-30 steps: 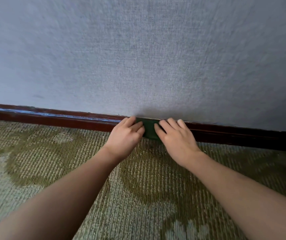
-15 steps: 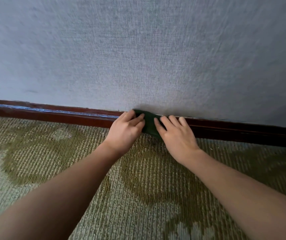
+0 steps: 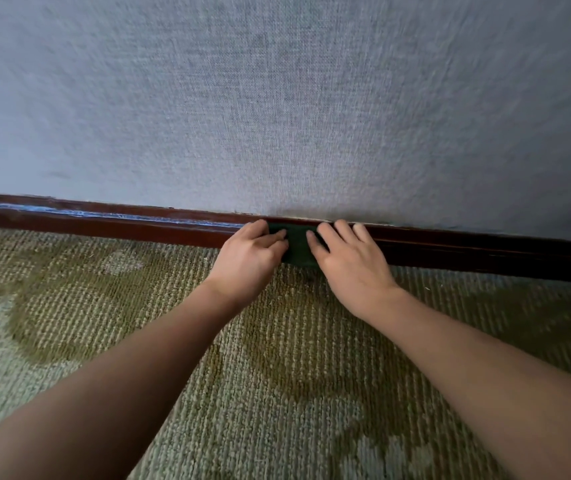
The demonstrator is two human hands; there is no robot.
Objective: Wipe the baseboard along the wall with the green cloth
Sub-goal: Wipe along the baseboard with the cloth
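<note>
The dark green cloth [image 3: 298, 244] lies folded against the dark red-brown baseboard [image 3: 138, 226] at the foot of the wall. My left hand [image 3: 249, 258] is at the cloth's left end, fingers bent over its top edge and thumb on its front. On the cloth's right end rests my right hand [image 3: 349, 261], its fingers stretched flat over cloth and baseboard. Only a narrow strip of cloth shows between the two hands.
A grey textured wall [image 3: 294, 98] rises above the baseboard. Green patterned carpet [image 3: 277, 393] covers the floor up to it. A pale dusty streak [image 3: 86, 213] runs along the baseboard left of my hands; the stretch on the right [image 3: 484, 251] is darker.
Half a second ago the cloth's upper left corner poked up onto the wall; it now sits level with the baseboard's top edge. Both hands stay in almost the same place.
</note>
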